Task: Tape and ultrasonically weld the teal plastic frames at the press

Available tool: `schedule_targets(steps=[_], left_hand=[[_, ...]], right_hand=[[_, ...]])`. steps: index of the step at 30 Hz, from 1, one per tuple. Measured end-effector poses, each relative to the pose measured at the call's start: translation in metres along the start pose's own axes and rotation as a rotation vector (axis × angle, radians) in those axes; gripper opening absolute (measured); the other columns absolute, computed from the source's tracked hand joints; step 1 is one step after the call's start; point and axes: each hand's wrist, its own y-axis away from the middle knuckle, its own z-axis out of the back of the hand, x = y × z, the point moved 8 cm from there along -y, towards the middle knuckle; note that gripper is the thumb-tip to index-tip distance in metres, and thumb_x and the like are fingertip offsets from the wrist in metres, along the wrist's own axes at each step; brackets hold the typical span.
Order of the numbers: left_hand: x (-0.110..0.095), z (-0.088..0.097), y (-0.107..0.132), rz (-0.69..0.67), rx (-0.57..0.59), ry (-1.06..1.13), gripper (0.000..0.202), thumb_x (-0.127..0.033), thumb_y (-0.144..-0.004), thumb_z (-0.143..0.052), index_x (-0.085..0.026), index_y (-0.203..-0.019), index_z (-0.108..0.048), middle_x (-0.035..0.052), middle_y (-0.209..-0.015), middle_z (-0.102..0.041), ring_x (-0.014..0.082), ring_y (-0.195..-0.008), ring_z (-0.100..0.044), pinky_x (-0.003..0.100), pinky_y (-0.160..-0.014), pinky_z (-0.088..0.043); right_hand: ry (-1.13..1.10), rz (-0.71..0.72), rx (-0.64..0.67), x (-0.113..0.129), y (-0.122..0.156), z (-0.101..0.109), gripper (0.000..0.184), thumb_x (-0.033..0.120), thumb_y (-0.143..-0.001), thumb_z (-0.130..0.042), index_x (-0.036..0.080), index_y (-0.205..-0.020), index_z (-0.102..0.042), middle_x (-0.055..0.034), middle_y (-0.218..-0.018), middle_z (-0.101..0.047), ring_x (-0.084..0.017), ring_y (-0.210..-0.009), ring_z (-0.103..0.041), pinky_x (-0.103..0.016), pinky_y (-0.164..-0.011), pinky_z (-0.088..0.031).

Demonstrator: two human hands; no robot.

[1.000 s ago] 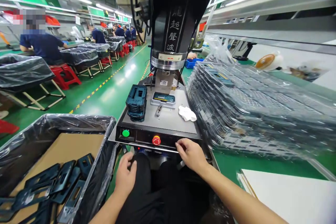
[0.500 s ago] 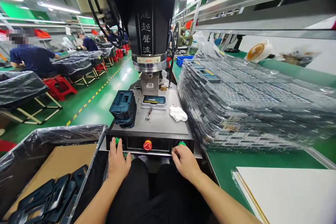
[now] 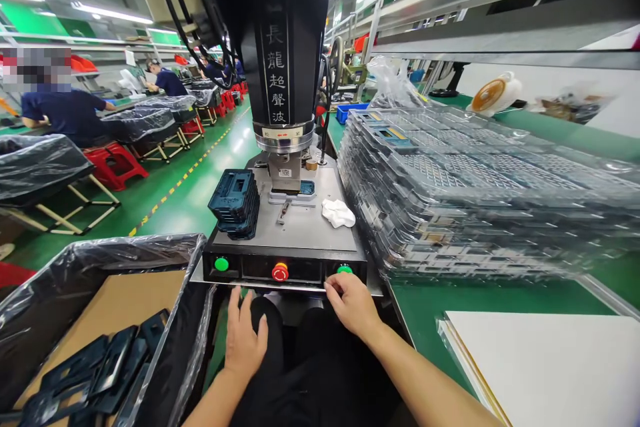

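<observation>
My left hand [image 3: 245,333] hangs in the air below the panel's front edge, fingers apart and holding nothing. My right hand [image 3: 354,305] is at the panel's right end, its fingers curled in just below the right green button [image 3: 345,269]; nothing shows in them. The left green button [image 3: 221,264] is uncovered, and a red stop button [image 3: 280,272] sits mid-panel. Above, the press head [image 3: 285,170] is down over a dark plastic part [image 3: 307,187] in the light grey fixture [image 3: 280,199], hiding most of it. A stack of dark plastic frames [image 3: 234,200] stands left of the fixture.
A white cloth [image 3: 339,213] lies right of the fixture. Tall stacked clear trays [image 3: 450,193] fill the right bench, with white sheets [image 3: 545,360] nearer me. At left, a plastic-lined bin [image 3: 197,250] holds loose dark frames [image 3: 117,360]. Co-workers [image 3: 60,110] sit farther left.
The press head has come down onto the part in the fixture. My left hand has left the left green button and moved down and right. My right hand has stayed nearly in place.
</observation>
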Motion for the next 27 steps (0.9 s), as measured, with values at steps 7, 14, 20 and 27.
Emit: schedule_targets(steps=[7, 14, 20, 27], left_hand=[[0.006, -0.057, 0.051, -0.065, 0.418, -0.195, 0.042, -0.021, -0.084, -0.049, -0.019, -0.124, -0.062, 0.0094, -0.148, -0.045, 0.0303, -0.143, -0.03, 0.052, -0.117, -0.025], [-0.002, -0.053, 0.039, 0.043, 0.506, -0.139, 0.044, -0.021, -0.081, -0.048, -0.018, -0.123, -0.063, 0.0103, -0.149, -0.044, 0.0284, -0.144, -0.027, 0.051, -0.119, -0.019], [-0.007, -0.045, 0.034, 0.136, 0.554, 0.014, 0.048, -0.03, -0.079, -0.052, -0.018, -0.125, -0.062, 0.0103, -0.15, -0.042, 0.0288, -0.145, -0.023, 0.047, -0.121, -0.009], [-0.004, -0.039, 0.03, 0.15, 0.58, 0.064, 0.05, -0.035, -0.082, -0.05, -0.015, -0.126, -0.061, 0.0126, -0.149, -0.041, 0.0305, -0.144, -0.023, 0.05, -0.121, -0.008]], right_hand=[[-0.025, -0.05, -0.012, -0.002, -0.002, 0.004, 0.022, 0.03, -0.088, -0.048, 0.021, -0.074, -0.063, -0.0028, -0.071, -0.064, -0.018, -0.07, -0.06, -0.03, -0.069, -0.046], [-0.085, -0.042, -0.037, -0.001, -0.003, 0.008, 0.029, 0.042, -0.089, -0.048, 0.022, -0.077, -0.066, -0.0039, -0.075, -0.068, -0.019, -0.069, -0.064, -0.031, -0.068, -0.05], [-0.048, -0.034, -0.037, 0.001, -0.019, 0.011, 0.035, 0.055, -0.083, -0.05, 0.026, -0.08, -0.069, -0.0032, -0.077, -0.071, -0.021, -0.068, -0.066, -0.033, -0.067, -0.053], [0.084, -0.047, -0.073, 0.023, -0.112, 0.019, 0.043, 0.059, -0.074, -0.05, 0.022, -0.085, -0.069, -0.0079, -0.08, -0.07, -0.024, -0.067, -0.063, -0.037, -0.066, -0.05]])
